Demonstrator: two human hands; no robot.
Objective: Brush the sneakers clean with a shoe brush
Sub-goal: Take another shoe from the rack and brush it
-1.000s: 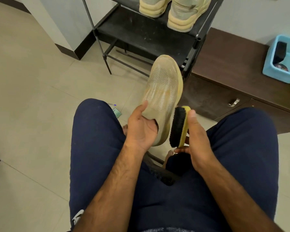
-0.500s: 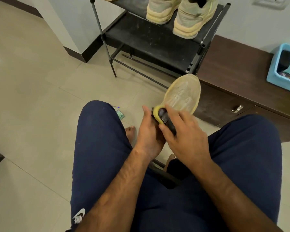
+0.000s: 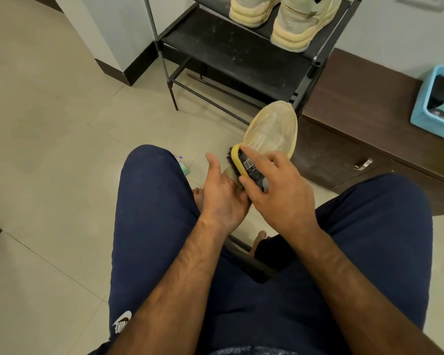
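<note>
A pale yellow mesh sneaker (image 3: 273,130) is held toe-away above the floor between my knees. My left hand (image 3: 222,194) grips its heel end from below, thumb raised. My right hand (image 3: 274,190) is closed on a yellow-backed shoe brush (image 3: 244,162) with dark bristles. The brush lies across the sneaker's middle, bristles down against it, hiding the shoe's opening. Two more pale sneakers (image 3: 280,19) stand heel-out on the upper shelf of a black shoe rack (image 3: 231,57).
A dark brown low cabinet (image 3: 369,119) runs along the wall on the right, with a blue plastic tub (image 3: 438,103) on top. My legs in navy trousers fill the lower frame. A small green item (image 3: 184,167) lies on the tiled floor.
A second ago the brush was held beside the sneaker, bristles showing. My right hand has since turned it bristles-down onto the shoe, and the sneaker has tilted further away from me.
</note>
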